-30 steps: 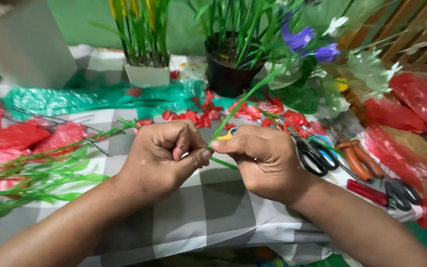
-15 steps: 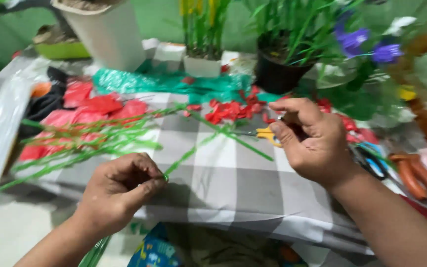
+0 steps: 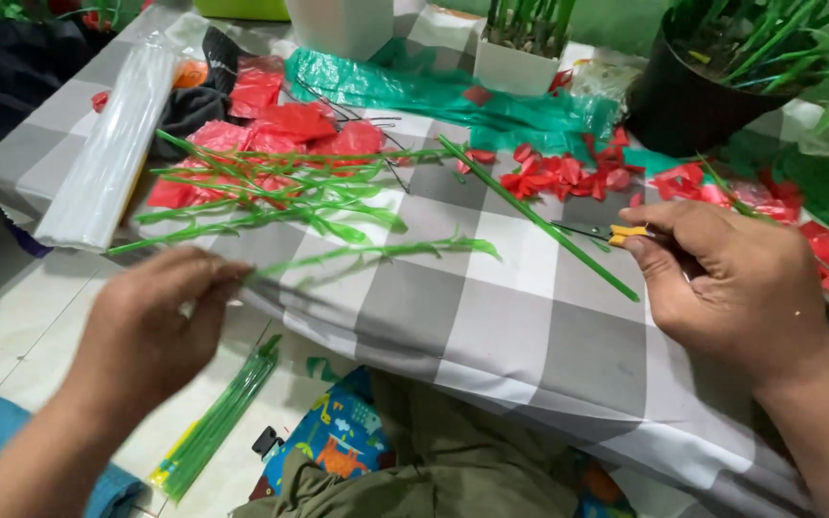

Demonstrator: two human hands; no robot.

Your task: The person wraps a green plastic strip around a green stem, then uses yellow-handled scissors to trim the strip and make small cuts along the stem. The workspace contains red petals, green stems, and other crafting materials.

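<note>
Unclear from here: my left hand [image 3: 151, 331] motion-blurred, its grip on the green leafy stem [image 3: 376, 251] indistinct; my right hand [image 3: 736, 278] hiding most of the yellow-handled tool [image 3: 626, 232]; the far-right black pot [image 3: 698, 91] cropped by the edge.

tablecloth [image 3: 520, 317]: grey-white check | stems [image 3: 271, 197]: green | petals [image 3: 568, 176]: red | pot [image 3: 688, 105]: black
</note>
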